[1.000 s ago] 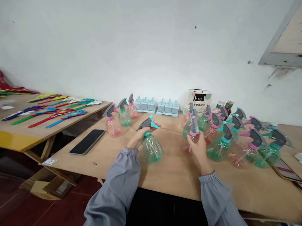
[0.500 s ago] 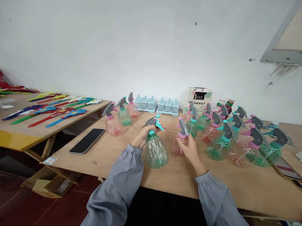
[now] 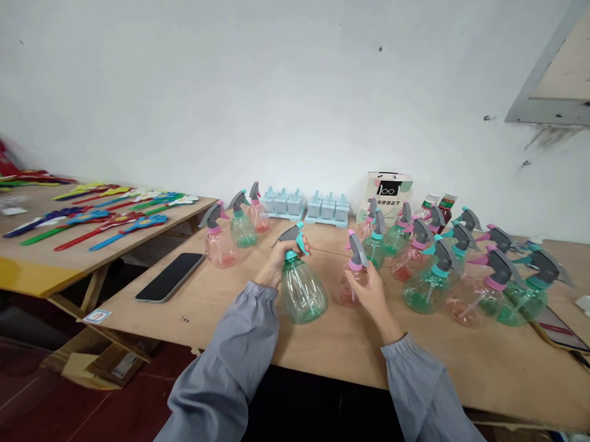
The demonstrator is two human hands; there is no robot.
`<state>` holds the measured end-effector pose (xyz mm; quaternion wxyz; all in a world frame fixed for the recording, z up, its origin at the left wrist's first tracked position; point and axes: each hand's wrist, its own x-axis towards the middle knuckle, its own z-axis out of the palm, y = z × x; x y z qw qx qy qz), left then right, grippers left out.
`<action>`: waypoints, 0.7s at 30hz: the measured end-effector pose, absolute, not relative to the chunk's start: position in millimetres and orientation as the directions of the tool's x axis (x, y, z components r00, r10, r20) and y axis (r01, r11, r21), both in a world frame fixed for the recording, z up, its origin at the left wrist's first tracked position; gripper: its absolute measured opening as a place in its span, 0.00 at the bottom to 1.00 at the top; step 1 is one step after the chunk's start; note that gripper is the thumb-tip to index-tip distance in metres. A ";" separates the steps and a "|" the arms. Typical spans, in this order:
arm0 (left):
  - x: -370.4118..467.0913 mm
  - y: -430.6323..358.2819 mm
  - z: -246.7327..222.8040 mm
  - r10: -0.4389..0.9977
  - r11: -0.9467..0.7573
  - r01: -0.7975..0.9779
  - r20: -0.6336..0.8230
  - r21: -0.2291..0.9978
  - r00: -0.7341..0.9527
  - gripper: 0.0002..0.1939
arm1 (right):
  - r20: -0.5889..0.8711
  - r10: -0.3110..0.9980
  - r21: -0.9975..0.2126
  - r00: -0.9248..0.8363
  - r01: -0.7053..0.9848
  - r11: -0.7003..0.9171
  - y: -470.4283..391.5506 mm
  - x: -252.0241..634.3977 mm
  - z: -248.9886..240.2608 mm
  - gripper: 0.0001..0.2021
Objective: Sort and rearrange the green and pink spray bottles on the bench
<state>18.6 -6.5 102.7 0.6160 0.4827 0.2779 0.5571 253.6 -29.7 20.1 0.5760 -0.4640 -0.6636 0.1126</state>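
Observation:
My left hand (image 3: 275, 260) is wrapped round the neck of a green spray bottle (image 3: 303, 292) with a grey and turquoise head. The bottle leans, its base swung to the right. My right hand (image 3: 369, 286) grips a pink spray bottle (image 3: 346, 290) by its neck and side; this one looks upright on the table, and the hand hides part of it. To the right of that hand stands a group of green and pink spray bottles (image 3: 425, 290). At the left are a pink spray bottle (image 3: 220, 249) and a green spray bottle (image 3: 244, 229), with another pink one behind.
A black phone (image 3: 170, 277) lies at the left of the table (image 3: 222, 312). Blue ice-pop moulds (image 3: 327, 208) and a printed box (image 3: 385, 195) stand by the wall. Another phone (image 3: 561, 329) lies at the right. Colourful hand-shaped clappers (image 3: 128, 230) cover the left table.
The green bottle in my left hand has tilted more and shifted slightly up and left. My left fingers have curled over its trigger. My right hand stays on the pink bottle.

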 end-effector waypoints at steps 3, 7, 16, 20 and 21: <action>15.7 -6.7 102.1 0.956 -0.066 -0.389 0.170 0.919 0.238 0.10 | 0.667 0.739 -0.679 0.099 0.491 0.546 -29.5 253.6 19.8 0.14; 14.3 -6.6 100.0 0.967 -0.095 -0.356 0.172 0.930 0.189 0.14 | 0.672 0.734 -0.674 0.100 0.494 0.550 -29.2 253.4 18.8 0.14; 19.0 -3.7 94.4 0.963 -0.128 -0.407 0.211 0.904 0.167 0.13 | 0.675 0.730 -0.676 0.110 0.489 0.551 -29.0 253.3 19.0 0.14; 17.0 -3.3 95.7 0.961 -0.135 -0.408 0.219 0.903 0.167 0.11 | 0.679 0.726 -0.671 0.106 0.490 0.556 -28.9 252.8 18.4 0.14; 16.1 -3.6 96.1 0.958 -0.130 -0.390 0.217 0.911 0.187 0.09 | 0.679 0.726 -0.672 0.111 0.493 0.553 -28.9 252.7 18.3 0.14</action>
